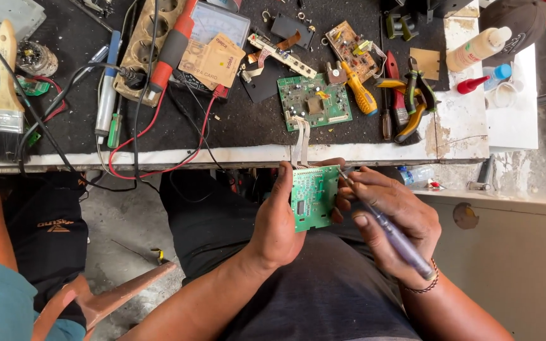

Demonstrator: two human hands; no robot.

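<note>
My left hand (277,221) grips a small green circuit board (313,196) by its left edge, holding it upright over my lap. A flat ribbon cable (300,142) runs from the board's top up to a second green circuit board (314,101) lying on the black bench mat. My right hand (392,218) holds a thin clear-handled tool (394,235) like a pen. Its tip touches the top right corner of the held board.
On the bench lie a yellow screwdriver (359,93), pliers (417,101), a brown circuit board (349,41), a power strip (148,38), a multimeter (213,31) with red and black leads, a paintbrush (6,88) and a glue bottle (479,47). Another person's arm and leg (1,252) are at left.
</note>
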